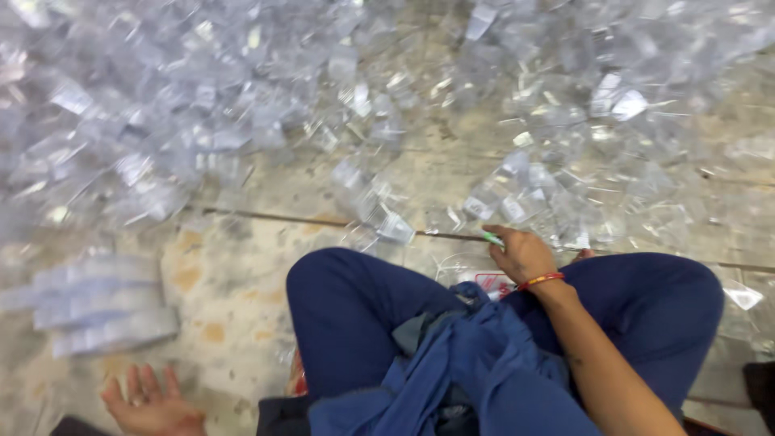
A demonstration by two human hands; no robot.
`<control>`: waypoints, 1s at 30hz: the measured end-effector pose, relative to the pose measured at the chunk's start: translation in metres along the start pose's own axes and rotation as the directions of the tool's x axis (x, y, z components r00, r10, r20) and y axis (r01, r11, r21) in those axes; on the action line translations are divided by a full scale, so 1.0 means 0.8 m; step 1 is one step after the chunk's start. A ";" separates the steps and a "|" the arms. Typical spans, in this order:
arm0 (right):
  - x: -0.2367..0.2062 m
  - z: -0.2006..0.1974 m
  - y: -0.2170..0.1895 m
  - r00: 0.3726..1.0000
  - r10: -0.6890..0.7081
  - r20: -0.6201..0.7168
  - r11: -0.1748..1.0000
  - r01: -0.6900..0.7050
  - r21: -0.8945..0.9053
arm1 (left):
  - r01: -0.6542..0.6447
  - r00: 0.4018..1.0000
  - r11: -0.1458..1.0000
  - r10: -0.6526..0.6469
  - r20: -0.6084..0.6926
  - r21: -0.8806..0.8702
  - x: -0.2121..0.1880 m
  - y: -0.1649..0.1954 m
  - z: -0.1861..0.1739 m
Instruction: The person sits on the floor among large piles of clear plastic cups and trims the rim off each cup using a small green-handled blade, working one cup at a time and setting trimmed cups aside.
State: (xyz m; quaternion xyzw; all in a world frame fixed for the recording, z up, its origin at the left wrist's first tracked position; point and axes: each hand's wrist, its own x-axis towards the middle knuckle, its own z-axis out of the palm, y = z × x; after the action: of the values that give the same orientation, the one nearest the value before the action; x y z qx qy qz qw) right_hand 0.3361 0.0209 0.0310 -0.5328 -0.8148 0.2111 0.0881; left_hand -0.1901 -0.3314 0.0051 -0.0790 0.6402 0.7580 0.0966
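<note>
Two hands — right (pixel 521 254) pinching a green stick (pixel 493 239), left (pixel 153 404) open.

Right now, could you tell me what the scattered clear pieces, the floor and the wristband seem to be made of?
The clear pieces look like thin transparent plastic: glossy, see-through, catching white glints. The floor looks like speckled stone or terrazzo, matte and stained, with thin dark joint lines. The wristband on the right hand seems to be red thread or cord, though it is too small to be sure.
</note>
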 end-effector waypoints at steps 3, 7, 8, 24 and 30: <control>0.015 -0.033 0.002 0.998 0.037 0.049 0.998 -0.034 -0.045 | 0.058 0.993 0.996 -0.064 0.097 0.061 -0.042 -0.015 0.033; 0.050 -0.099 0.026 1.000 -0.003 -0.007 0.997 0.002 -0.074 | -0.254 0.903 0.966 0.257 0.345 -0.055 -0.141 -0.013 0.115; 0.051 -0.111 0.032 0.999 0.021 -0.027 0.994 -0.024 -0.109 | -0.304 0.866 0.953 0.281 0.413 -0.010 -0.166 -0.009 0.143; 0.056 -0.120 0.038 0.997 -0.037 -0.071 0.999 0.035 -0.019 | -0.821 0.564 -0.101 -0.292 0.772 0.562 -0.335 -0.051 0.394; 0.043 -0.133 0.029 0.991 -0.061 -0.116 0.998 0.064 0.020 | -0.827 0.553 -0.057 -0.259 0.792 0.559 -0.329 -0.076 0.395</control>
State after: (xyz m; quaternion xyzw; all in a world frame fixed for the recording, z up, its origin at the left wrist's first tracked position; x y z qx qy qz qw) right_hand 0.3802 0.0870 0.1136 -0.5172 -0.8221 0.1866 0.1480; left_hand 0.0811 -0.0222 0.0638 0.4863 0.8559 0.0439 0.1706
